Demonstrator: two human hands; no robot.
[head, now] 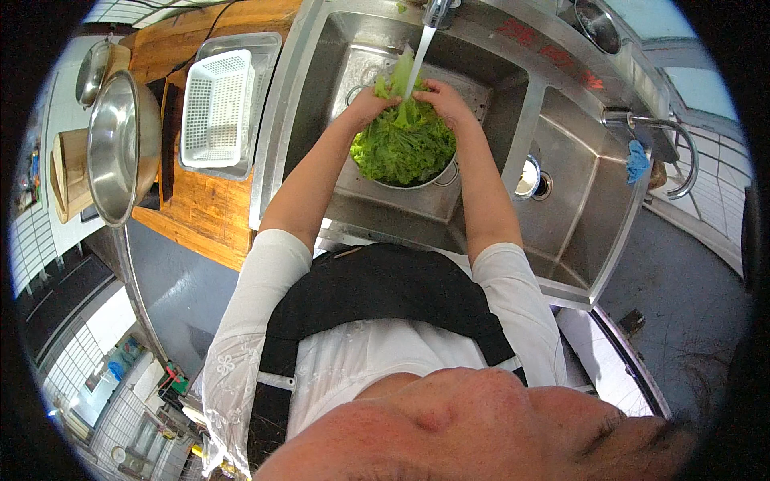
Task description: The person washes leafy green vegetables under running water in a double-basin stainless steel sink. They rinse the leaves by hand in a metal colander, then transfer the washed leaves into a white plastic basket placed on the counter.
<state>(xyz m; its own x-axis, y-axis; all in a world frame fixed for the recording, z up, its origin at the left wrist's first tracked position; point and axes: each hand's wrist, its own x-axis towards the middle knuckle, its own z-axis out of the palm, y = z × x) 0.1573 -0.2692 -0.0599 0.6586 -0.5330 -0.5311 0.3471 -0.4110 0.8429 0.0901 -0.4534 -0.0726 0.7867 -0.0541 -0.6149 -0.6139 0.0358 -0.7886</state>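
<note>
A heap of green leafy lettuce (403,144) fills a round metal colander or pot with loop handles (415,185), which stands in the left basin of a steel sink (361,207). My left hand (372,107) grips the lettuce at its upper left. On the upper right side, my right hand (444,105) holds the leaves too, fingers curled over them. Water runs from the faucet (436,13) between both hands onto the lettuce. Some fingertips are hidden among the leaves.
Left on the wooden counter (204,207) sits a white plastic basket (215,111) inside a clear tray (264,90). A large steel bowl (114,150) stands farther left. The right basin (565,186) holds a small bowl (528,177); a blue cloth (636,161) hangs by the second faucet (692,141).
</note>
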